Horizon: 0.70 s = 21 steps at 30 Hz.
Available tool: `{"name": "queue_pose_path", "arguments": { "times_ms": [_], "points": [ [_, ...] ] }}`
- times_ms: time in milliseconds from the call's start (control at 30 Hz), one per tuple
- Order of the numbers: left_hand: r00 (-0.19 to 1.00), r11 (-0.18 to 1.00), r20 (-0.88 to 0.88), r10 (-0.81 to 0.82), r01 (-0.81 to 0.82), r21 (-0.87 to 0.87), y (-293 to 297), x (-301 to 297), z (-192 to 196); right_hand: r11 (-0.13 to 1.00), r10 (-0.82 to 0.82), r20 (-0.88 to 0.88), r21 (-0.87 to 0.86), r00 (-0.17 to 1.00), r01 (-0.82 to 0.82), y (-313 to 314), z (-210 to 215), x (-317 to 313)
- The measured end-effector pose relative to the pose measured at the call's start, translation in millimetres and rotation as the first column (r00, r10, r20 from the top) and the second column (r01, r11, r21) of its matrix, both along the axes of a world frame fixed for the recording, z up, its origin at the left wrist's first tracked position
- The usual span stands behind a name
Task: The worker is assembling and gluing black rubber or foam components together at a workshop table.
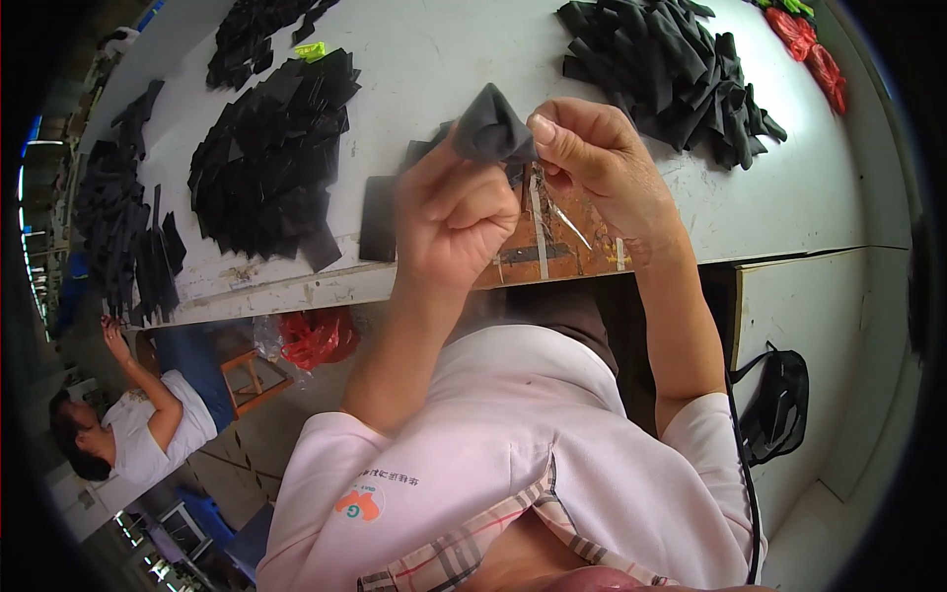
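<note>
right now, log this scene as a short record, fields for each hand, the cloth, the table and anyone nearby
left hand: fingers curled, touching the cloth's lower left; exact grip hidden
right hand: pinching the cloth's right edge
cloth: dark, folded, raised to a point
table: white, dark cloth piles on both sides
nearby: person in a white top, lower left

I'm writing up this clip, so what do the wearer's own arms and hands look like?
The left hand and right hand are ungloved, and both forearms are bare. The short sleeves are plain pale pink, ending near the elbows. A thin black cord runs alongside the right sleeve.
</note>
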<state>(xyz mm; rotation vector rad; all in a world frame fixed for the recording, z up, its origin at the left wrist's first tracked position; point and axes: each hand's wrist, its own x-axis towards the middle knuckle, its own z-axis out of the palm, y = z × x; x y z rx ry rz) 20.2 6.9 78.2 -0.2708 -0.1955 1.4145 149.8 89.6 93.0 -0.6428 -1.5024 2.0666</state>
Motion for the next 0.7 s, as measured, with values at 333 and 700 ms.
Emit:
{"name": "queue_pose_path", "arguments": {
  "times_ms": [333,700],
  "points": [
    [-0.010,0.930,-0.988,0.153,-0.338,0.148,-3,9,-21,0.985,0.009,-0.029,-0.171,1.000,-0.014,0,-61,12],
    [-0.134,0.739,-0.850,0.509,-0.438,0.512,-8,13,3,0.258,-0.354,0.204,0.959,0.913,-0.114,-12,7,17]
  ]
}}
